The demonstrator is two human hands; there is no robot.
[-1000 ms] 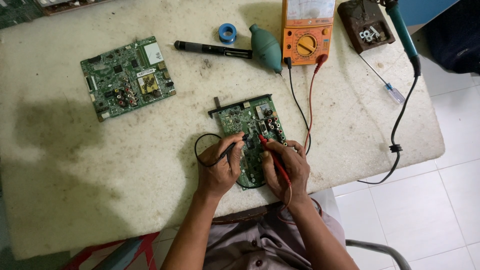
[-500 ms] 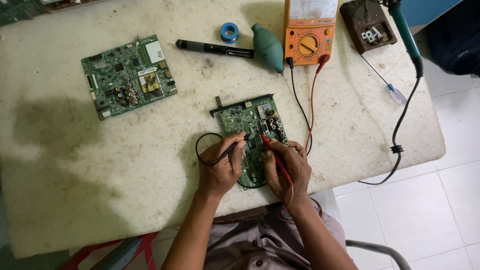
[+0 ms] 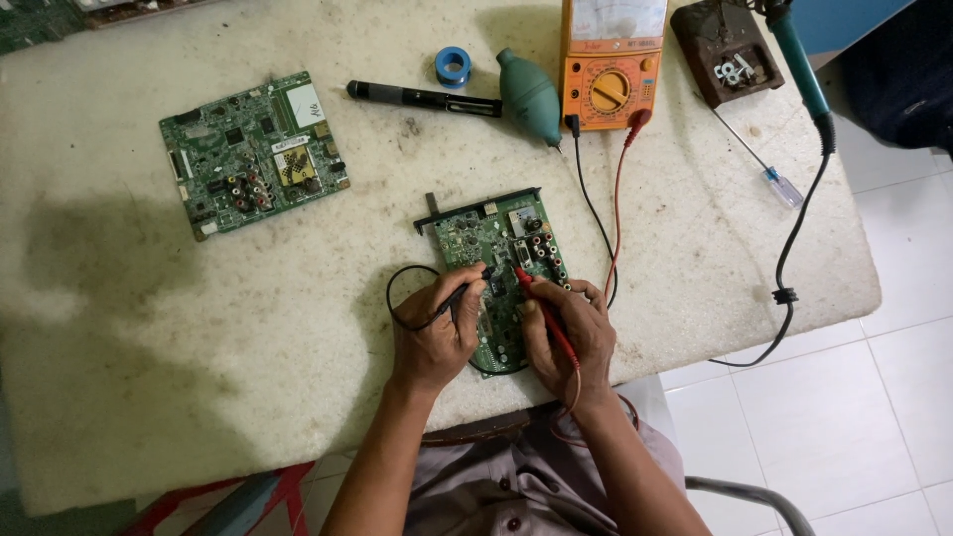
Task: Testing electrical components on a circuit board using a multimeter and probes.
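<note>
Left hand [image 3: 434, 337] and right hand [image 3: 571, 333] press probes onto a circuit board [image 3: 496, 243].

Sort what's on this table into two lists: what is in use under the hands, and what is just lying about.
In use:
left hand with black probe
right hand with red probe
near circuit board
orange meter

Lying about:
far circuit board
black pen-shaped tool
blue tape roll
green rubber bulb
small screwdriver

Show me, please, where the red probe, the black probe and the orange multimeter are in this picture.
red probe [image 3: 544, 316], head view, on its shaft in the right hand.
black probe [image 3: 459, 294], head view, on its shaft above the left hand.
orange multimeter [image 3: 608, 91], head view, on its round dial.
</note>
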